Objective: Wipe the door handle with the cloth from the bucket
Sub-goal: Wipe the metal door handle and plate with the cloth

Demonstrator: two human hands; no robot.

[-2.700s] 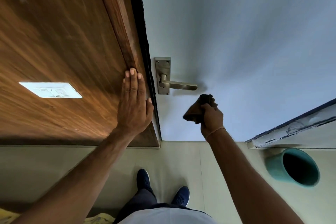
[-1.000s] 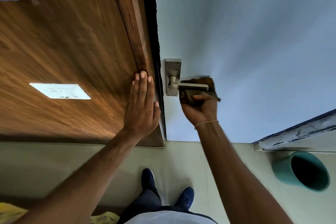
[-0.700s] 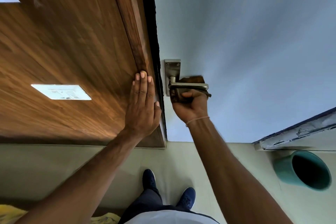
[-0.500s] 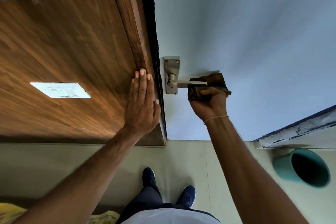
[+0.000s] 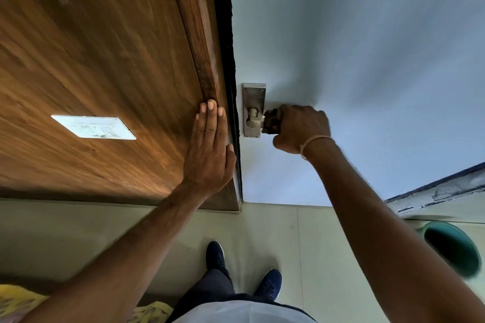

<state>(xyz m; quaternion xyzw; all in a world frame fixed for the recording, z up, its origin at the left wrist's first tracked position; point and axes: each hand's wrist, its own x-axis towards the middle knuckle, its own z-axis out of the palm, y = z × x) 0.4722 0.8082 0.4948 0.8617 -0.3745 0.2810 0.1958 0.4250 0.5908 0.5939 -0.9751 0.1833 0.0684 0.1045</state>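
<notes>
Head view: the handle (image 5: 254, 123) sits at frame centre on the pale door (image 5: 367, 47). The right hand (image 5: 299, 127) is curled tightly round the lever with the cloth (image 5: 271, 120) wrapped beneath the fingers, likely so wiping reaches all sides. The left hand (image 5: 210, 149) is laid flat, fingers straight, on the wood panel (image 5: 105, 65), apparently for bracing. The bucket (image 5: 454, 249) is seen at lower right.

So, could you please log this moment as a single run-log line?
stage: wiping | right hand: grips brown cloth round door handle lever | left hand: flat on wooden panel | teal bucket: on floor, right
</notes>
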